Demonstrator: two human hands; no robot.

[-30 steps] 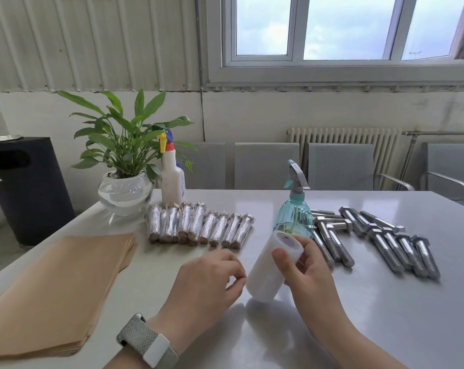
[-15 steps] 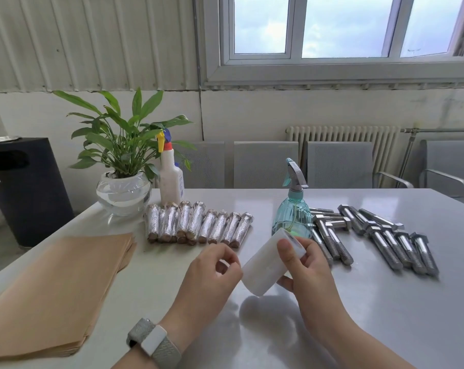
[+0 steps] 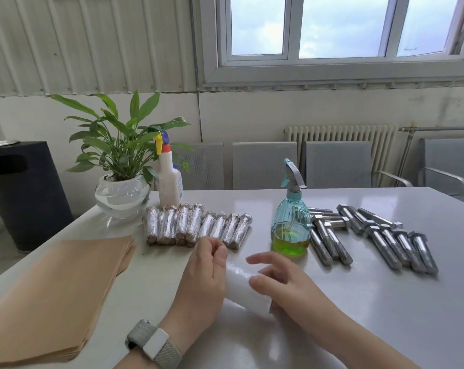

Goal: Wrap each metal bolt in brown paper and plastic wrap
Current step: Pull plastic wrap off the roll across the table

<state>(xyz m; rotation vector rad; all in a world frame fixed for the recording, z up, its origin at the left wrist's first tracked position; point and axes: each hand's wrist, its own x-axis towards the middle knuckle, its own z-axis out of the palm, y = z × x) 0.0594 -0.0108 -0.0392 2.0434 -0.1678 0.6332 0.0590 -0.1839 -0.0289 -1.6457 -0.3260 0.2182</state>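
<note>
Since the earlier frames we have brought the roll of plastic wrap (image 3: 245, 287) down from its raised tilt, and it now lies low between our hands, close over the counter (image 3: 385, 310); whether it touches the surface we cannot tell. Our left hand (image 3: 202, 278) sits at the roll's left end with the fingers curled, thumb and fingertips close together near the edge of the film, but the grip is not clear enough for us to say whether it pinches anything. Our right hand (image 3: 281, 282) reaches over the roll's right part with the fingers spread and fairly straight, blurred by motion, the thumb lying on the roll; it does not close round it. On our left wrist we wear a grey-banded watch (image 3: 153, 344).

Behind our hands a row of wrapped bolts (image 3: 197, 226) lies side by side, shiny under film with brown paper showing at the ends. To the right lies a group of bare metal bolts (image 3: 369, 237), some just beside a teal spray bottle (image 3: 292, 227) holding green liquid. A stack of brown paper (image 3: 55, 296) rests at the counter's left. At the far left stand a potted plant (image 3: 121, 166) in a glass bowl and a white spray bottle (image 3: 169, 179).
</note>
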